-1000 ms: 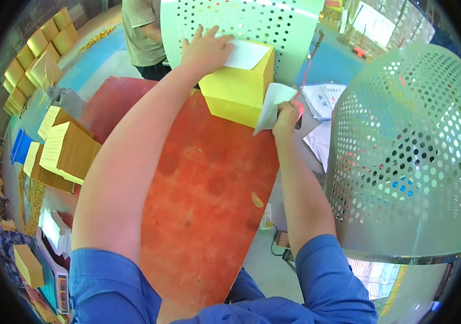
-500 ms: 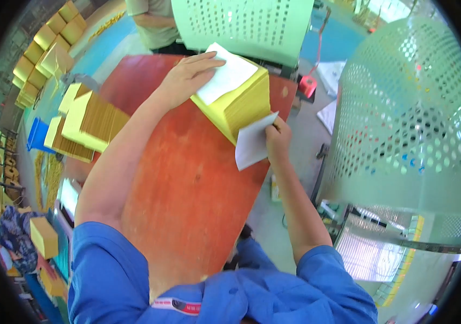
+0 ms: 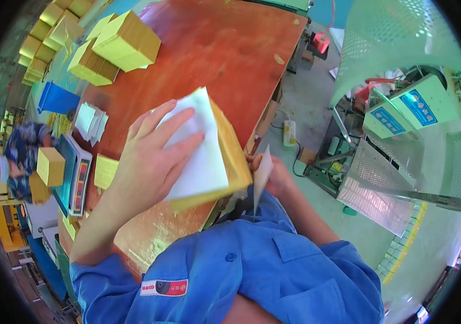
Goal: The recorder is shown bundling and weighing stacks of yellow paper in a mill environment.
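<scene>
Left hand: I found my left hand (image 3: 152, 162) lying flat on a white sheet (image 3: 198, 146), fingers spread and pressing down, not pinching anything.
White sheet: it lay on top of a yellow paper stack (image 3: 233, 156), covering most of the upper face.
Yellow paper stack: it sat at the near edge of the table (image 3: 214, 48), close against my blue jacket (image 3: 252, 270), with its right side overhanging or flush with the table edge; I could not tell which.
Right hand: my right hand (image 3: 276, 175) was just beside the stack's right side, below the table edge, its grip pressed together on a thin white paper slip (image 3: 260, 178) that stood nearly upright.
Contact on the right: the slip seemed to touch the stack's side, though the view there was cramped and I could not confirm it.
Table: I noted a reddish-brown wooden top, glossy near me.
Far left of table: two more yellow stacks (image 3: 117, 46) sat well apart from the one under my hand.
Left edge: a small pile of white papers (image 3: 91, 120) and a weighing scale (image 3: 76, 173) were near the table's left side.
Floor, right: a white power strip (image 3: 289, 132) lay on the grey floor beside a perforated green metal guard (image 3: 392, 43).
Other person: someone in patterned clothing (image 3: 22, 156) sat far left, holding a yellow box (image 3: 50, 166).
</scene>
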`<state>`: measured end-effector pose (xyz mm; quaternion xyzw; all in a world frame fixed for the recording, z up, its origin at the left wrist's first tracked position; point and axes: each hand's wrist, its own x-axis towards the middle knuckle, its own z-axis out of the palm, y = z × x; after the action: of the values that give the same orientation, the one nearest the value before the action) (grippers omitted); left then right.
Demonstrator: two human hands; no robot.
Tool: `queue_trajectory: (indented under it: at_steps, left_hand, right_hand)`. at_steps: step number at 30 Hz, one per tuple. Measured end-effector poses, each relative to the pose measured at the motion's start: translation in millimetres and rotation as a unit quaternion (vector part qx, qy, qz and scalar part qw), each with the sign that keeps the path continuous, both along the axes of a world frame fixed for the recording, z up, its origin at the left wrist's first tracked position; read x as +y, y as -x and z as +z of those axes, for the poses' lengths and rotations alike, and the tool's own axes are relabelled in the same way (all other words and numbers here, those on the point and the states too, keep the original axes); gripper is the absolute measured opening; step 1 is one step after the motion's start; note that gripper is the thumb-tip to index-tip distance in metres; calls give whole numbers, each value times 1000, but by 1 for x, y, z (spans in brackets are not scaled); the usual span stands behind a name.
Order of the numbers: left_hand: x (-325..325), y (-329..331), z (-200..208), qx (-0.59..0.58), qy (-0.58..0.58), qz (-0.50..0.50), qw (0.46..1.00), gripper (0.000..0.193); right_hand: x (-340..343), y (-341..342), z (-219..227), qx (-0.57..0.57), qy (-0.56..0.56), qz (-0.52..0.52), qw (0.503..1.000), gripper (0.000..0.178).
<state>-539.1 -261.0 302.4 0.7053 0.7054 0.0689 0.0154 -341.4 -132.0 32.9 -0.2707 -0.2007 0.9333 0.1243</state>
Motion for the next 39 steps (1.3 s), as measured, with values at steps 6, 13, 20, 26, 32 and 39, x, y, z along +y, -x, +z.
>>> queue_trajectory:
  at_steps: [6, 13, 20, 26, 32, 39]
  left_hand:
    - [-30, -8, -54, -163, -107, 96, 976, 31]
    - [-74, -60, -93, -408, -173, 88, 892, 35]
    - [3, -222, -166, -642, -183, 63, 742, 43]
    - [139, -386, -253, -688, -127, 0, 715, 49]
    - [218, -529, -338, -705, -57, 18, 707, 55]
    - [234, -546, -330, -526, -51, 21, 849, 49]
  right_hand:
    - [-39, -19, 48, -50, -87, 9, 995, 14]
    - [-67, -115, 64, -36, -134, -77, 987, 11]
    - [5, -296, 78, -102, -218, -135, 961, 11]
    - [97, -504, 53, -179, -211, -245, 929, 8]
    - [201, -651, 17, -96, -168, -199, 961, 11]
    - [260, -696, -52, -23, -9, -174, 984, 18]
